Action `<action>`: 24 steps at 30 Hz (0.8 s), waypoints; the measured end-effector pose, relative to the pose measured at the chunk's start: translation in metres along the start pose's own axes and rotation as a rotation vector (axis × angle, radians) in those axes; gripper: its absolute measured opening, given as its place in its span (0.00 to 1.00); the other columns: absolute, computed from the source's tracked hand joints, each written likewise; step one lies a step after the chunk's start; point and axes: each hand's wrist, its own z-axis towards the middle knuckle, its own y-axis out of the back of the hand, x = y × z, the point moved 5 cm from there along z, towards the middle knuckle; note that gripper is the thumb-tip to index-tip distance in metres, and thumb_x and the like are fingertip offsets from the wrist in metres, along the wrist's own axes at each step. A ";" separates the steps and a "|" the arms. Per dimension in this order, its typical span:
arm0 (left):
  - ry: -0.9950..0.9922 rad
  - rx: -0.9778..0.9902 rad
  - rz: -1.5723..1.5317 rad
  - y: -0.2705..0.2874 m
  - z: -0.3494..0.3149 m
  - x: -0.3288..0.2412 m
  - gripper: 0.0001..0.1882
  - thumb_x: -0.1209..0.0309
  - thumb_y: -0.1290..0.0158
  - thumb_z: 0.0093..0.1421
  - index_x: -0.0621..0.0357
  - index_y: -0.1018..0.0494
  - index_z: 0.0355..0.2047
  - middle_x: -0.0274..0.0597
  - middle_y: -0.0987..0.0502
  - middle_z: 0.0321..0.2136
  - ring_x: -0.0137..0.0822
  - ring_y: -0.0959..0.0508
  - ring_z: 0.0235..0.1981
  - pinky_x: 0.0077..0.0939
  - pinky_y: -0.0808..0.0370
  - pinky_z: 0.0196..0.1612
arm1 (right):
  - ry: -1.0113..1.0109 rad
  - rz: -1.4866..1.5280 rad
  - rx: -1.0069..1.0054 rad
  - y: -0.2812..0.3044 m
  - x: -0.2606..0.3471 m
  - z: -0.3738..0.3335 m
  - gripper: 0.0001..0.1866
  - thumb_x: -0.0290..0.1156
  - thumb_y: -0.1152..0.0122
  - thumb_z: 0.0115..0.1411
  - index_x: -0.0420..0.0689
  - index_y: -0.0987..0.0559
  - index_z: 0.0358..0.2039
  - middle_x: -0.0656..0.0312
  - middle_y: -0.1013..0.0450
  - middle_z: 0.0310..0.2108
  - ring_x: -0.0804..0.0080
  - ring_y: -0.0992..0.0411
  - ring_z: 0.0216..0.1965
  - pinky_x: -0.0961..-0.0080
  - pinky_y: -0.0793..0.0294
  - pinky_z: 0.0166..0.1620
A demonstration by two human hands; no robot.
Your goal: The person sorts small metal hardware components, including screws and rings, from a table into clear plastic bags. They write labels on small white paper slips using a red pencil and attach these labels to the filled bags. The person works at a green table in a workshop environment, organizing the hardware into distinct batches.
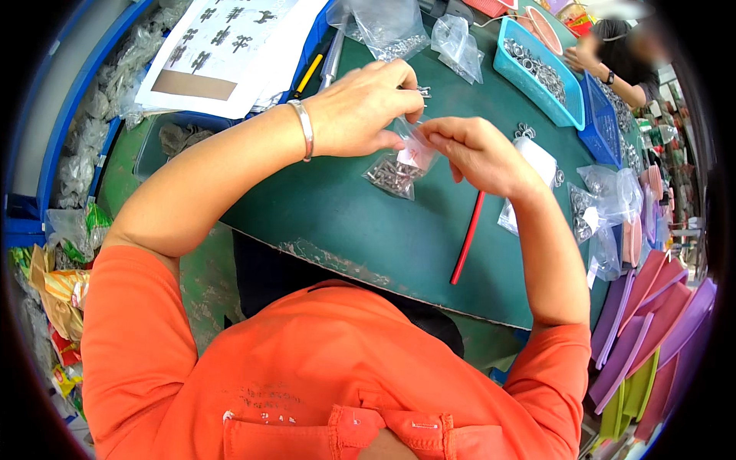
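A small clear plastic bag [392,178] with grey metal screw-like pieces in its bottom and a pale label inside hangs between my hands over the green table. My right hand [481,155] pinches the bag's upper right edge between thumb and fingers. Curled at the bag's mouth, my left hand [362,109] has its fingers and thumb on the upper left edge; its fingertips are partly hidden. Small metal parts [424,92] show just beyond the left fingers; whether they touch is unclear. Below my right hand lies a red pen-like stick [468,239].
A light-blue basket [567,115] of metal rings and a dark-blue basket [599,142] stand at the right, near another person [613,57]. Filled bags [586,215] lie at the right edge. Printed sheets [222,46], a yellow cutter [308,75] and plastic bags [383,27] lie at the back.
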 end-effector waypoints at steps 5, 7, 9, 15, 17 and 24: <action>0.047 0.090 -0.237 -0.020 -0.001 0.002 0.10 0.75 0.39 0.54 0.62 0.25 0.36 0.49 0.22 0.33 0.48 0.21 0.38 0.37 0.25 0.42 | 0.241 -0.045 -0.253 -0.016 -0.002 -0.021 0.11 0.25 0.37 0.58 0.36 0.22 0.41 0.53 0.22 0.31 0.60 0.24 0.30 0.68 0.25 0.37; 0.076 0.028 -0.222 -0.014 -0.003 -0.001 0.07 0.75 0.40 0.54 0.63 0.24 0.33 0.47 0.22 0.32 0.47 0.21 0.36 0.36 0.25 0.39 | 0.309 -0.107 -0.359 -0.020 -0.002 -0.025 0.12 0.19 0.34 0.52 0.36 0.22 0.38 0.52 0.23 0.31 0.53 0.23 0.33 0.66 0.24 0.38; 0.043 -0.079 -0.192 -0.007 -0.008 -0.010 0.04 0.77 0.40 0.53 0.63 0.24 0.28 0.46 0.23 0.29 0.46 0.21 0.32 0.34 0.24 0.35 | 0.227 -0.025 -0.342 -0.022 0.004 -0.029 0.11 0.19 0.35 0.51 0.37 0.22 0.37 0.52 0.23 0.30 0.52 0.23 0.33 0.66 0.24 0.38; 0.004 -0.121 -0.196 0.009 -0.027 -0.039 0.05 0.77 0.39 0.51 0.61 0.24 0.28 0.44 0.25 0.28 0.46 0.22 0.31 0.32 0.24 0.34 | 0.247 -0.089 -0.237 -0.026 0.024 -0.043 0.08 0.18 0.36 0.51 0.37 0.21 0.33 0.50 0.23 0.31 0.51 0.23 0.34 0.67 0.24 0.37; 0.000 -0.094 -0.213 0.008 -0.034 -0.043 0.05 0.77 0.39 0.51 0.61 0.24 0.28 0.43 0.25 0.29 0.45 0.22 0.31 0.32 0.24 0.34 | 0.253 -0.113 -0.178 -0.033 0.025 -0.043 0.08 0.18 0.37 0.51 0.38 0.20 0.33 0.49 0.23 0.33 0.52 0.23 0.34 0.67 0.24 0.38; 0.064 -0.094 -0.234 0.007 -0.047 -0.053 0.06 0.79 0.38 0.49 0.62 0.23 0.29 0.43 0.24 0.29 0.44 0.22 0.30 0.31 0.24 0.33 | 0.116 0.089 -0.141 -0.052 0.018 -0.047 0.09 0.17 0.37 0.50 0.40 0.20 0.34 0.50 0.23 0.34 0.53 0.23 0.36 0.68 0.25 0.36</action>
